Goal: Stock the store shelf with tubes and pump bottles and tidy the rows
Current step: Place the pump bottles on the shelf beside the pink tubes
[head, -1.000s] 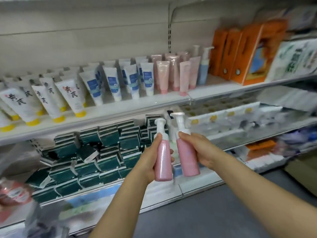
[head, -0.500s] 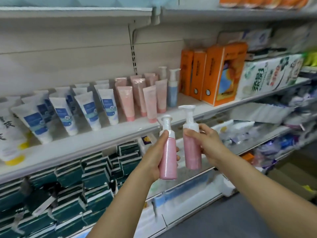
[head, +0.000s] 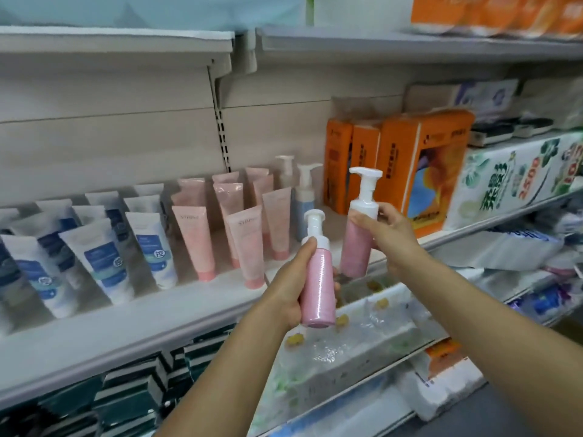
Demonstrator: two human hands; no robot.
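In the lower middle of the frame the left hand (head: 285, 291) gripped a pink plastic pump bottle with a white pump top (head: 317, 279), fingers wrapped round its body and the thumb lying up toward the white collar. The bottle stood nearly upright, in the air in front of the shelf edge. Just to its right and a little higher, the right hand (head: 394, 238) held a second, taller pink pump bottle with a white long-nozzle pump (head: 358, 238), fingers curled round its upper body just below the collar. The two bottles were close beside each other but not touching, and the second one's base hung just above the front of the pale grey shelf board (head: 126, 329).

On that shelf, left of centre, stood rows of white squeeze tubes with blue labels (head: 101, 263), cap down and leaning slightly. Right of them stood rows of pink squeeze tubes with pink caps (head: 249, 250), also cap down. Behind the pink tubes, near the back panel, stood a pale blue pump bottle with a white pump (head: 304, 203) and a beige pump bottle (head: 285, 171) just behind it. Further right on the same shelf stood orange cardboard boxes (head: 407, 171), and beyond them white and green wrapped packs (head: 511, 175). Below, in the lower left of the frame, lay stacked dark green boxes (head: 132, 395).
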